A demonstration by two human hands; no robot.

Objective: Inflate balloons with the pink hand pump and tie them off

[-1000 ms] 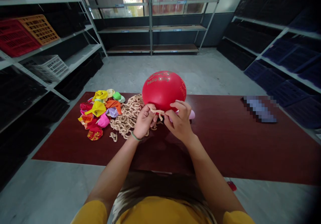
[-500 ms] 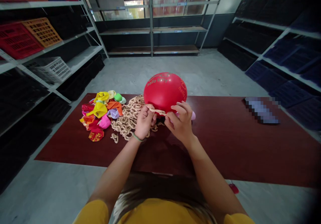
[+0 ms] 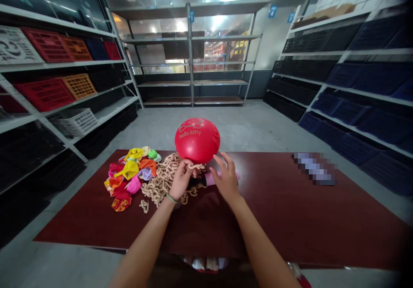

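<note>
A blown-up red balloon [image 3: 197, 139] printed with "hello kitty" stands over the back edge of the table. My left hand [image 3: 182, 179] pinches it at its neck end, where a beige cord [image 3: 197, 166] also sticks out to the right of the fingers. With fingers apart, my right hand [image 3: 226, 177] hovers just right of the cord and balloon, holding nothing. Behind it lies a pink tube-shaped object [image 3: 213, 178] with a black end, partly hidden. Beside my left hand is a heap of curled beige cord [image 3: 161, 180]. The balloon's knot or opening is hidden by my fingers.
Several limp coloured balloons [image 3: 129, 170] are piled left of the cord heap. A blurred-out flat object [image 3: 314, 168] lies on the right of the dark red table [image 3: 290, 219]. Shelves with crates [image 3: 48, 93] line both sides, and a metal rack [image 3: 190, 83] stands behind.
My right hand has let go of the cord and moved off to the right, its fingers spreading. The left hand still holds the balloon. My view has tilted up.
</note>
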